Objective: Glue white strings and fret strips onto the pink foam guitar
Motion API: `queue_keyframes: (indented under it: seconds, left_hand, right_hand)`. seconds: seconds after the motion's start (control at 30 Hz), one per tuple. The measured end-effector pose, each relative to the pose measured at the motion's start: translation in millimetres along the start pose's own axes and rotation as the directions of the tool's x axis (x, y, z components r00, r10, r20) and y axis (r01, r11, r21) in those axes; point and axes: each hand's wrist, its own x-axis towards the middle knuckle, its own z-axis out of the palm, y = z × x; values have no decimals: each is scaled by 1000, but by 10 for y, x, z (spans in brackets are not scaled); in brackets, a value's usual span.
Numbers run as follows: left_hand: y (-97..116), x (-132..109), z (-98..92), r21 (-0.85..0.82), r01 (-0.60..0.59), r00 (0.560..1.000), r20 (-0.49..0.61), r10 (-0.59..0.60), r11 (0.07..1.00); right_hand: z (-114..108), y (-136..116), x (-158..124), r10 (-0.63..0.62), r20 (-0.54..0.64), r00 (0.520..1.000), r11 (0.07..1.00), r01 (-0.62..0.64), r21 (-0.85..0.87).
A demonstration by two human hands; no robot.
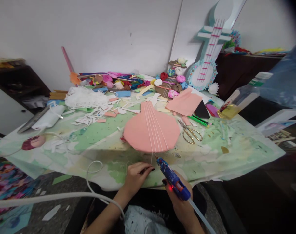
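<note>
A pink lute-shaped craft piece (135, 130) lies on the table, its narrow neck pointing away from me. Several white strings (151, 130) fan down across its face. One string hangs past the near edge, and my left hand (138, 174) pinches its loose end. My right hand (181, 201) is wrapped around a blue hot glue gun (172, 178) with a lit red light. The gun's nozzle is close to the near edge of the pink piece, beside the held string; whether it touches cannot be made out.
Gold-handled scissors (192, 134) and a green cutter (198, 120) lie to the right, near a bottle of yellow liquid (235, 104). White string (87, 98) is heaped at back left. A finished white-and-teal instrument model (208, 58) leans on the wall. A white cable (65, 196) crosses my left forearm.
</note>
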Motion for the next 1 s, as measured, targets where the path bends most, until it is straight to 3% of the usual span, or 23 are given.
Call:
queue_keyframes:
  seconds: [0.2, 0.7, 1.0]
  left_hand:
    - [33, 3, -31, 27, -12, 1000, -6, 12, 1000]
    - [103, 58, -132, 90, -82, 982, -164, 96, 993]
    - [149, 29, -173, 79, -105, 975, -186, 118, 991]
  right_hand:
    - [19, -44, 27, 12, 12, 1000, 1000, -12, -15]
    - [30, -14, -5, 68, 38, 997, 998, -67, -7]
    - [123, -57, 10, 124, -65, 990, 992, -123, 20]
